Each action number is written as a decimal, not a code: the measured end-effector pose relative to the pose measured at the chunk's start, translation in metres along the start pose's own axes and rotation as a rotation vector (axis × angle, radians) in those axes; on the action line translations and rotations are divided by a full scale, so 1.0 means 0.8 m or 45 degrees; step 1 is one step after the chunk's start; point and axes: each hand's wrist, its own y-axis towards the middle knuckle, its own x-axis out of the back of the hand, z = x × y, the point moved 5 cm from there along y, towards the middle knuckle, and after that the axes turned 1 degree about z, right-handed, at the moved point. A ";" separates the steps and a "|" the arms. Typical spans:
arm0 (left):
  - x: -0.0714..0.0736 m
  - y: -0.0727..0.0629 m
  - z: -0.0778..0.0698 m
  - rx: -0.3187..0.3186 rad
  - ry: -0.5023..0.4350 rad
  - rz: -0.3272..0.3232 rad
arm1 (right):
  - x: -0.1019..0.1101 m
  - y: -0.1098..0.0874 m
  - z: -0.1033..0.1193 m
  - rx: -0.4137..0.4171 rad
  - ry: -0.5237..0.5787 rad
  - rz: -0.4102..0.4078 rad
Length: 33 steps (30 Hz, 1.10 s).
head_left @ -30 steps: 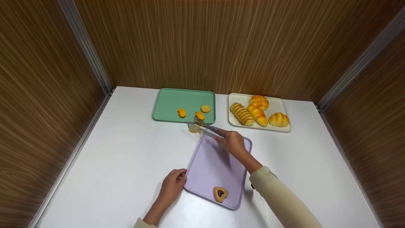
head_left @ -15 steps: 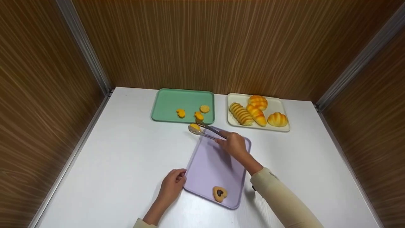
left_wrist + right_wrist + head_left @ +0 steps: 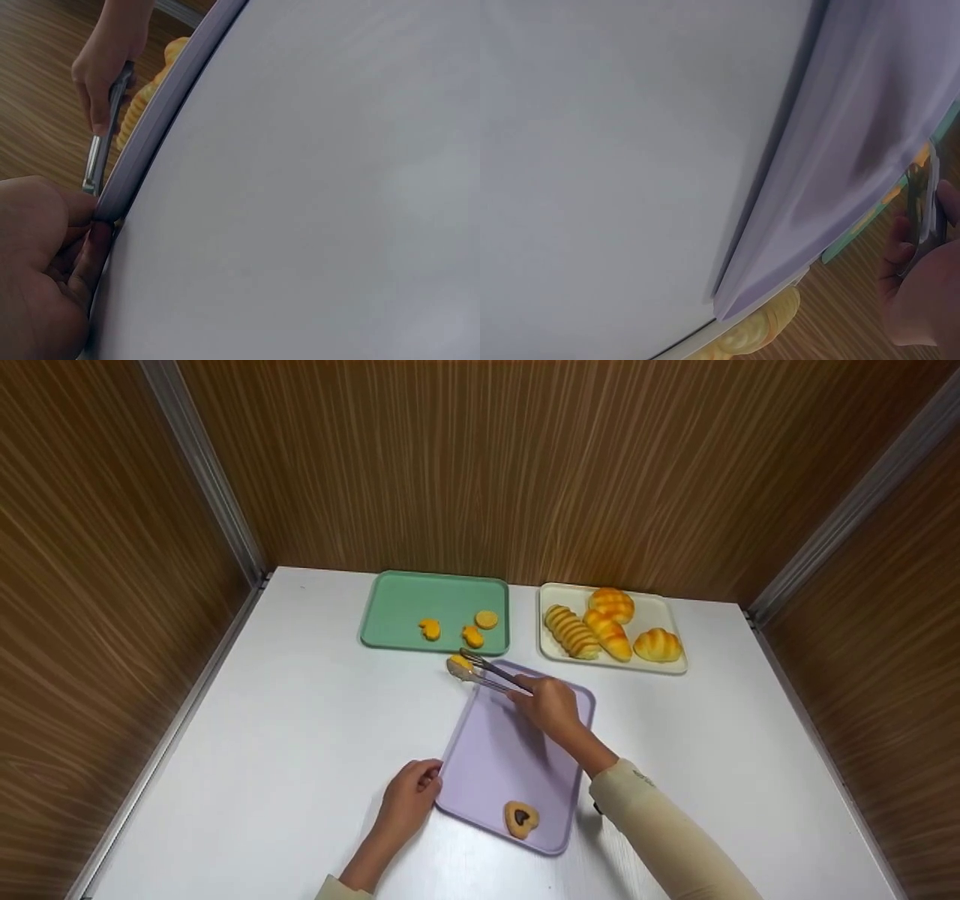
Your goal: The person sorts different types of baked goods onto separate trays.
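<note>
My right hand (image 3: 553,706) holds metal tongs (image 3: 491,667) over the far end of the purple tray (image 3: 510,750). Between the tong heads, just off the tray's far left corner, sits a small orange-yellow piece (image 3: 460,661), partly hidden by the near head. My left hand (image 3: 409,799) is at the tray's near left side; in the left wrist view its thumb and curled fingers (image 3: 94,251) pinch the rim. A heart-shaped cookie (image 3: 520,819) with a dark heart centre lies at the tray's near end. The right wrist view shows the tongs' handles (image 3: 924,210) in the right hand.
Behind, a green tray (image 3: 420,592) carries two small orange pieces (image 3: 430,629) and a round yellow cookie (image 3: 486,619). To its right a cream tray (image 3: 551,649) bears several bread rolls (image 3: 611,634). Wood-grain panels (image 3: 465,465) enclose the white table (image 3: 300,720) at the back and sides.
The tong heads have come together around the orange-yellow piece, which shows higher between them than before. My left hand, the purple tray and the heart cookie have stayed in place.
</note>
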 end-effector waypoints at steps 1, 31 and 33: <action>0.000 0.000 0.001 0.006 -0.001 0.001 | -0.001 0.000 0.000 0.012 0.000 -0.004; -0.001 0.002 0.002 0.018 0.003 -0.003 | -0.003 0.051 0.017 -0.038 -0.004 -0.076; -0.001 0.002 0.003 0.022 0.005 -0.001 | -0.006 0.057 0.019 -0.054 -0.016 -0.075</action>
